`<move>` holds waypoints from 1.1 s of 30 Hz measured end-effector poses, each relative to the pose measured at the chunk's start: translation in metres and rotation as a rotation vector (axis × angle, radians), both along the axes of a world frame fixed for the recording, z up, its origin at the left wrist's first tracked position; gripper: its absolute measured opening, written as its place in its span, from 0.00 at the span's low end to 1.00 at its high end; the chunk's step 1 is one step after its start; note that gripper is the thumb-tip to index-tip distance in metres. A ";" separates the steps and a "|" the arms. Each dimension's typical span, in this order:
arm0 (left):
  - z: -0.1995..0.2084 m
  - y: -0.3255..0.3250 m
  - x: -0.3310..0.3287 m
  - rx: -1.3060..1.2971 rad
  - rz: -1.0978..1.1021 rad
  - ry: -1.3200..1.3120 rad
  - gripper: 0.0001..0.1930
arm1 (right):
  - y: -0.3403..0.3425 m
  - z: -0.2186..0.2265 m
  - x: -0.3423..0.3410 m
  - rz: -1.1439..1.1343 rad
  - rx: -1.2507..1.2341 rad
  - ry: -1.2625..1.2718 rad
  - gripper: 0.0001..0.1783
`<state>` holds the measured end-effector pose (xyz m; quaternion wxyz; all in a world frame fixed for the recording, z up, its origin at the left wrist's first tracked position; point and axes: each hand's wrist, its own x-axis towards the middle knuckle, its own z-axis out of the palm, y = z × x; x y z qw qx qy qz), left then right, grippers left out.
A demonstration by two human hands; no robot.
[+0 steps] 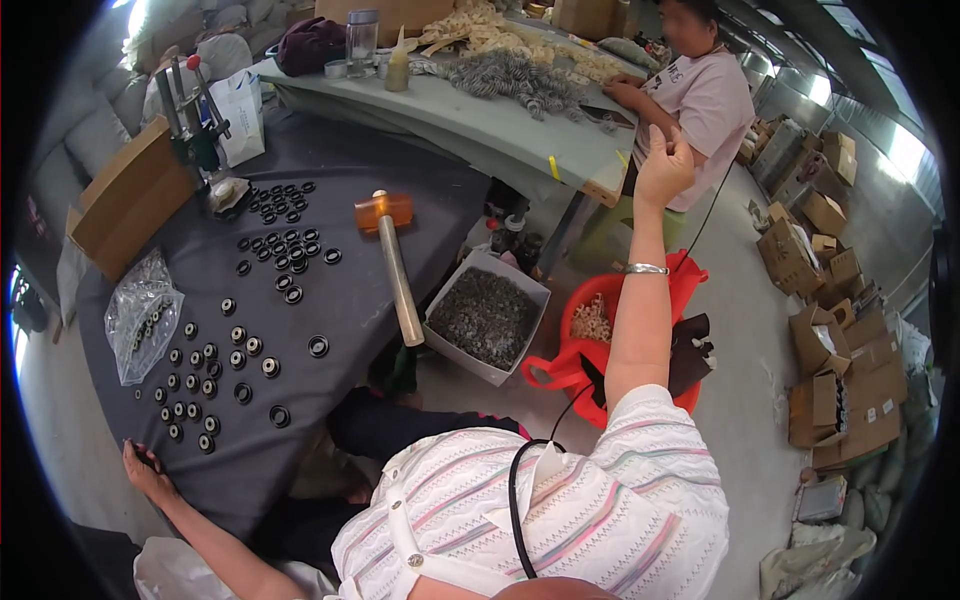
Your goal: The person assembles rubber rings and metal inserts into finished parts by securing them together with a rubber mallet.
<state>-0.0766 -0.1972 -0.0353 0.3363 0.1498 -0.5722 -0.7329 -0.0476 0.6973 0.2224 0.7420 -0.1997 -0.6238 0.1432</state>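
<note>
My left hand (150, 474) is at the near left edge of the dark cloth-covered table (330, 165), its fingers curled round something dark that I cannot make out. Close to it lie several small round black parts with metal centres (208, 387). Farther back are groups of black rings (290, 250). My right hand (664, 172) is raised on an outstretched arm at the right, well away from the table. Its fingers are pinched together; whatever is in them, if anything, is too small to tell. A mallet (400, 285) with an amber head and wooden handle lies on the cloth.
A clear plastic bag (145, 310), a cardboard box (135, 200) and a hand press (190, 130) line the table's left side. Right of it stand a box of small metal pieces (482, 315) and a red tub (560, 370). A person (705, 100) works at the far table (450, 130).
</note>
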 end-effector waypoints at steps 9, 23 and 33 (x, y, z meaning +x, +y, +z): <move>0.014 0.019 -0.002 0.015 0.091 -0.023 0.10 | 0.007 0.008 0.008 -0.020 -0.027 0.047 0.21; 0.029 0.043 0.005 0.037 0.087 0.042 0.10 | -0.229 -0.103 -0.076 0.892 0.161 -0.917 0.21; 0.032 0.044 0.014 0.085 0.128 0.010 0.09 | -0.241 -0.189 -0.141 0.774 -0.161 -1.388 0.15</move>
